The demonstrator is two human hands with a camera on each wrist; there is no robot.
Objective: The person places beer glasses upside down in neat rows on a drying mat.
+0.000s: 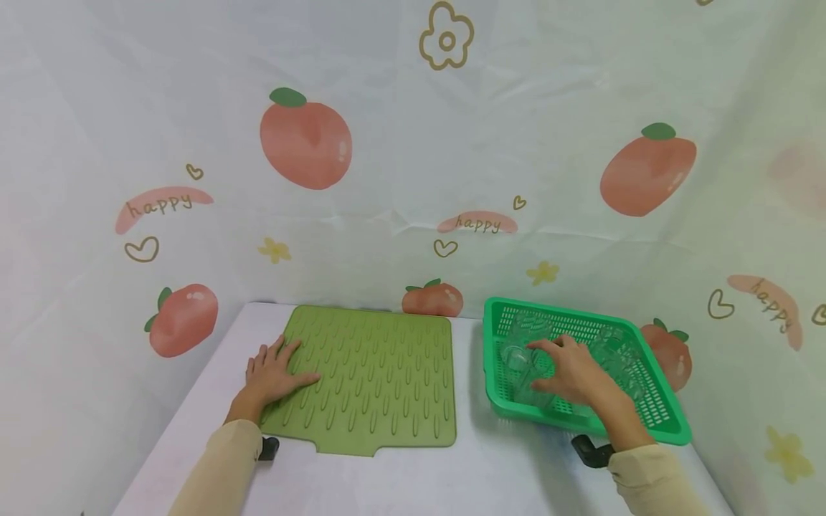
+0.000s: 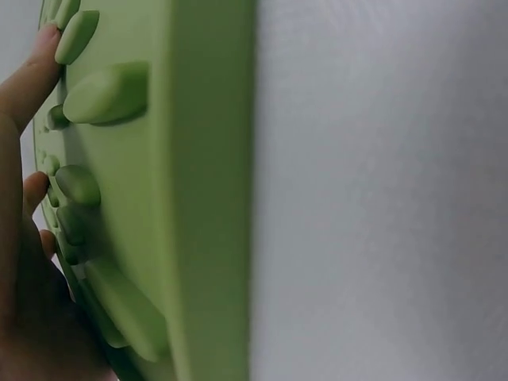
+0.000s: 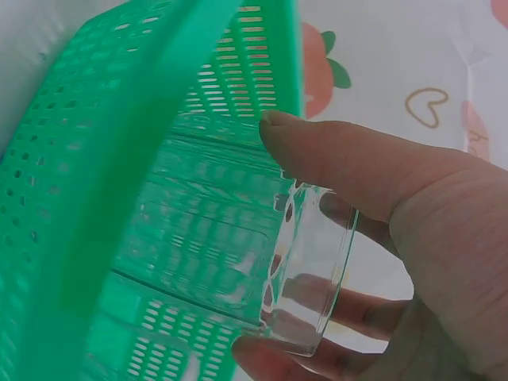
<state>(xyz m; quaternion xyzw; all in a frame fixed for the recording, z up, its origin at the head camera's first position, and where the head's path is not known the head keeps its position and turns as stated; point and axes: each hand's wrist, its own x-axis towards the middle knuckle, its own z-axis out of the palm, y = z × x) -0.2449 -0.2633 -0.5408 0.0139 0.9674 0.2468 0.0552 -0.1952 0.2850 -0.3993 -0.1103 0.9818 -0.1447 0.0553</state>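
A green ribbed mat (image 1: pixel 374 373) lies flat on the white table. My left hand (image 1: pixel 271 373) rests on its left side, fingers spread. Seen close in the left wrist view are the mat's raised ridges and thick edge (image 2: pixel 210 198), with fingertips touching the surface. At the right, my right hand (image 1: pixel 571 369) reaches into a green plastic basket (image 1: pixel 674 430) of clear glasses. Its thumb and fingers curve around a clear, square-sided glass (image 3: pixel 230 238), seen in the right wrist view. Some of the fingers show through the glass wall.
More clear glasses (image 1: pixel 613 351) stand in the right part of the basket, partly behind the right forearm. A white printed cloth (image 1: pixel 387 251) hangs behind the table and along its sides. Bare white tabletop (image 1: pixel 474 437) lies between mat and basket.
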